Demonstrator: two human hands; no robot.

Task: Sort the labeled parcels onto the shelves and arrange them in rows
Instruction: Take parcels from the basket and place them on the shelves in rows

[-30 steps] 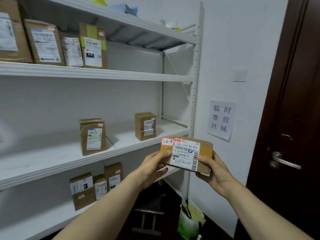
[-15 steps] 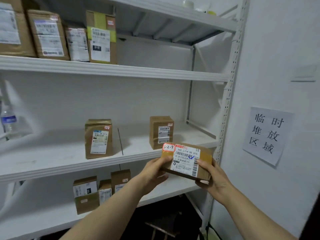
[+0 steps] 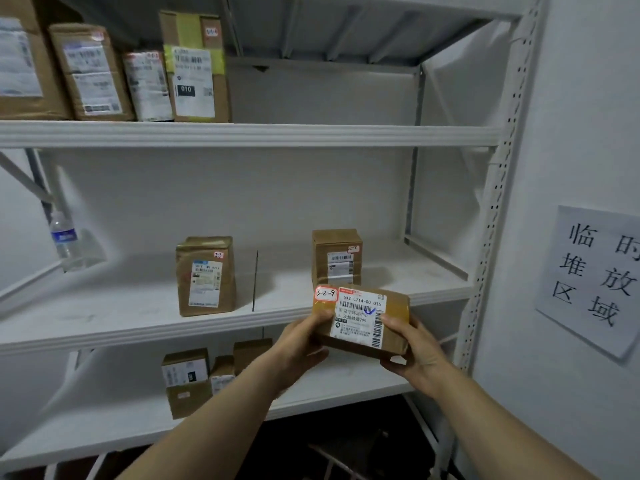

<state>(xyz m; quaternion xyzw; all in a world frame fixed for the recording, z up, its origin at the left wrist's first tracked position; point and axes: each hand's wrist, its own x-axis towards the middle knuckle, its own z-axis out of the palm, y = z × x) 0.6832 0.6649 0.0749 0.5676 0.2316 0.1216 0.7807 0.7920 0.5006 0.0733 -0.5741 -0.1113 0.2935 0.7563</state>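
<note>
Parcel (image 3: pixel 360 320), tagged 3-2-9, was off the rack, held in front of the middle shelf (image 3: pixel 242 329). Left hand (image 3: pixel 299 344) and right hand (image 3: pixel 414 351) curled fingers round its ends. Two boxes (image 3: pixel 206 275) stood on that shelf, well apart; others on shelves above and below. Placement not yet done.

1. The small brown parcel (image 3: pixel 394 308) has a red-edged sticker (image 3: pixel 325 293) at its top left corner, handwritten "3-2-9".
2. Its white shipping label (image 3: pixel 362 318) reads "642 L714-00 015" above a barcode, then "济宁转运中心" beside a blue pen tick. The finer print is too small to read.
3. The tall parcel (image 3: pixel 195 69) on the upper shelf (image 3: pixel 311 135) shows "010" in white on a black patch.
4. The paper sign (image 3: pixel 595 275) on the wall (image 3: pixel 571 133) reads "临时堆放区域", two characters per row.
5. All other print is too blurred to read.
</note>
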